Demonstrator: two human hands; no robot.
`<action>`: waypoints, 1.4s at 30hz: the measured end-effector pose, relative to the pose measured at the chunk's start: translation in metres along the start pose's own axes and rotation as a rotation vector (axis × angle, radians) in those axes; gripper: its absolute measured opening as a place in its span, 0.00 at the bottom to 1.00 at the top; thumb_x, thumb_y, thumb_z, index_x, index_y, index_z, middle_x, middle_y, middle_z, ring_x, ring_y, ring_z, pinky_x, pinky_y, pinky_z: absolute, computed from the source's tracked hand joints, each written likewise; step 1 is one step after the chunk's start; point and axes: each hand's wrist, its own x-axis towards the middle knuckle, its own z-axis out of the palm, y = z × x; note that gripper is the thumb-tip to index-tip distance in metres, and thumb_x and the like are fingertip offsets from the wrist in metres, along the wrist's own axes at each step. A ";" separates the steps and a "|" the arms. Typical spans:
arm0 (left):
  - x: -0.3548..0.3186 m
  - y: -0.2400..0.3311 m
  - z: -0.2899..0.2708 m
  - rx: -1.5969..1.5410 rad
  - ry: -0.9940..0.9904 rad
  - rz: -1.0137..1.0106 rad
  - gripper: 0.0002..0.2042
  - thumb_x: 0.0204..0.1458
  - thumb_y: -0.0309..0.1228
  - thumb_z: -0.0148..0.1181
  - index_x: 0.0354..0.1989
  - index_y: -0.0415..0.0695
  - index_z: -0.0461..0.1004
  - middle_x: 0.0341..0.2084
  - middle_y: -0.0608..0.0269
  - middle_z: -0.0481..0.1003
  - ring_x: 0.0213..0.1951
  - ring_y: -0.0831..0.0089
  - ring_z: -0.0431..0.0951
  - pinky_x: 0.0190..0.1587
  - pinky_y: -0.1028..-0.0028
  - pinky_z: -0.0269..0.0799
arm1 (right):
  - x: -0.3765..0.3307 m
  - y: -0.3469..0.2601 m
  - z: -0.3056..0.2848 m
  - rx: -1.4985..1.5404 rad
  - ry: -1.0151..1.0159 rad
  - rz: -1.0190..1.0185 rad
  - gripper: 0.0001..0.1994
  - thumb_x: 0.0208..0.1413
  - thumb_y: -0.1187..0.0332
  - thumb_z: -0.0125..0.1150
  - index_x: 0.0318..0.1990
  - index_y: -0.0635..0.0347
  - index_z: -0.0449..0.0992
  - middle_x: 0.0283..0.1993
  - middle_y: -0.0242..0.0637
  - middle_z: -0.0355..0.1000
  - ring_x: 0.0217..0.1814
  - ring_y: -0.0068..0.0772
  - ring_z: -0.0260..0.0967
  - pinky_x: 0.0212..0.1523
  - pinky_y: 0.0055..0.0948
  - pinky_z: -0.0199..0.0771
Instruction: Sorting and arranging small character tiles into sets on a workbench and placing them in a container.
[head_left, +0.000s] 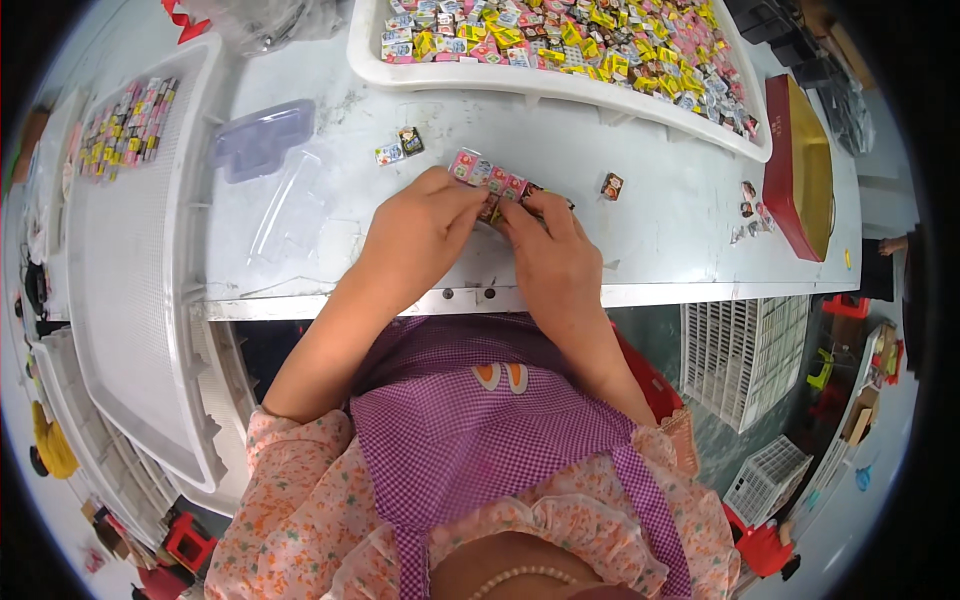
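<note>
Near the table's front edge, my left hand and my right hand meet over a row of small candy-sized boxes. Pink boxes show at its far left end and dark ones towards the right. Clear plastic seems to edge the row. My left fingers pinch its near side, while my right thumb and fingers press on the dark boxes. Fingers hide part of the row. Just beyond my left hand lie a loose black box and a white one. Another dark box rests to the right of my right hand.
A white tray heaped with small coloured boxes stands at the back. At left, a long white mesh tray carries packed rows. Clear plastic pieces lie beside it. A red box with gold inside stands at right, near loose pieces.
</note>
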 end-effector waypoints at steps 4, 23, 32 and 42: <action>0.000 0.008 -0.006 0.236 -0.039 0.103 0.10 0.48 0.25 0.58 0.39 0.45 0.76 0.26 0.58 0.71 0.27 0.60 0.74 0.29 0.67 0.71 | 0.000 0.003 0.000 -0.020 0.009 -0.023 0.12 0.45 0.77 0.61 0.40 0.59 0.76 0.38 0.35 0.67 0.35 0.37 0.71 0.29 0.31 0.73; 0.027 -0.029 -0.036 -0.100 0.188 -0.143 0.12 0.57 0.31 0.51 0.47 0.40 0.72 0.31 0.58 0.72 0.33 0.71 0.71 0.38 0.75 0.66 | -0.010 0.019 -0.026 -0.217 -0.147 0.056 0.17 0.46 0.72 0.63 0.47 0.54 0.74 0.53 0.32 0.70 0.37 0.34 0.73 0.36 0.29 0.76; 0.025 -0.037 -0.042 -0.145 0.231 -0.137 0.13 0.56 0.31 0.51 0.47 0.38 0.71 0.39 0.52 0.72 0.40 0.62 0.73 0.45 0.72 0.67 | -0.007 0.032 -0.034 0.016 -0.153 0.153 0.23 0.46 0.68 0.65 0.53 0.56 0.69 0.57 0.42 0.66 0.46 0.45 0.72 0.39 0.32 0.75; 0.015 0.006 -0.017 0.250 -0.078 0.233 0.24 0.45 0.27 0.60 0.54 0.43 0.66 0.45 0.53 0.71 0.49 0.56 0.66 0.55 0.65 0.60 | -0.009 0.040 -0.030 0.040 -0.142 0.115 0.28 0.40 0.67 0.69 0.53 0.56 0.69 0.49 0.41 0.69 0.44 0.44 0.71 0.38 0.33 0.74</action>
